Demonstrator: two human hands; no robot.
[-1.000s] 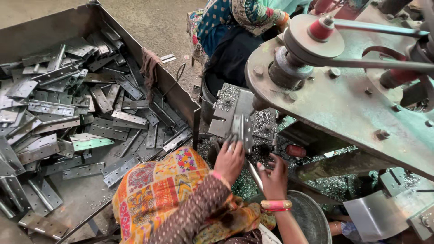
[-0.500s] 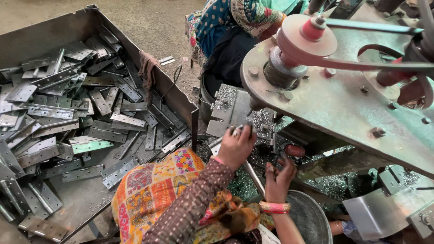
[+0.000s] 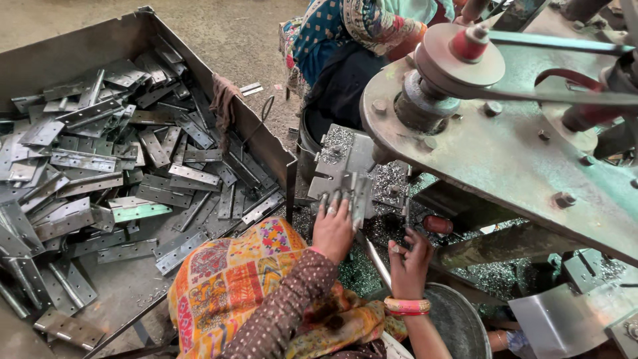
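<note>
My left hand [image 3: 334,226] grips a flat grey metal hinge plate [image 3: 342,169] by its near edge and holds it on the machine bed, just under the big grey machine head [image 3: 505,146]. My right hand [image 3: 411,256] hovers to the right of it with fingers curled near a thin metal lever [image 3: 407,211]; whether it holds anything I cannot tell. Shiny metal shavings [image 3: 389,179] cover the bed around the plate.
A large steel bin [image 3: 262,136] at left holds several loose hinge plates [image 3: 100,173]. Another person in blue and orange cloth [image 3: 352,33] sits behind the machine. A round metal pan [image 3: 458,319] lies at bottom right. Bright patterned cloth [image 3: 232,279] covers my lap.
My left hand has pushed the hinge plate farther up onto the machine bed. My right hand has lifted slightly and shifted right, toward the lever.
</note>
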